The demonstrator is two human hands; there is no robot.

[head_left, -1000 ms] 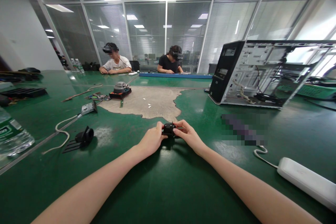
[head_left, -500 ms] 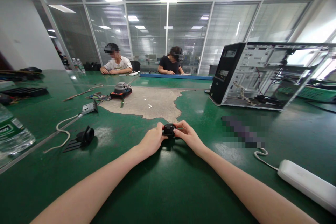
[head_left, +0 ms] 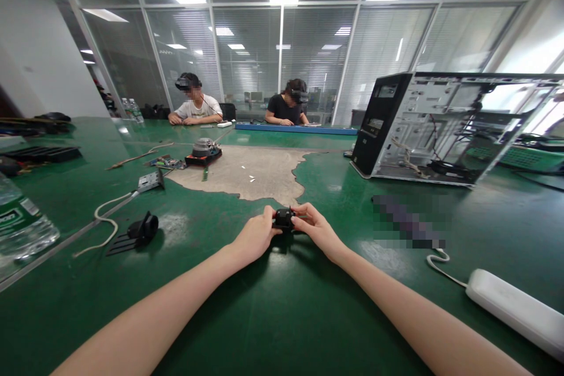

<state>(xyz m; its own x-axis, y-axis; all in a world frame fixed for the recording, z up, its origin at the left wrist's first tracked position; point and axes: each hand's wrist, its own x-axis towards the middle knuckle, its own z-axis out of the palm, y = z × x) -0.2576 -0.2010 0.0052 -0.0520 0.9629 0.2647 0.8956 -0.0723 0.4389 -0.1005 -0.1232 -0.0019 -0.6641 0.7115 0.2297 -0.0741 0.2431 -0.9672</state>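
Between my two hands is a small black plastic part (head_left: 283,218) with a raised, rounded middle; its exact kind I cannot make out. My left hand (head_left: 259,231) is closed on its left side, thumb toward me. From the right, my right hand (head_left: 315,225) pinches the same part with thumb and fingers. The part is held low over the green tabletop (head_left: 282,317). To the left lies another black plastic piece (head_left: 141,229) with a round collar and long prongs.
A plastic water bottle (head_left: 24,220) stands at the left, near a metal bracket (head_left: 150,180) and a white cord (head_left: 106,217). An opened computer case (head_left: 423,129) and a white power strip (head_left: 511,305) are at the right. Two people sit across the table.
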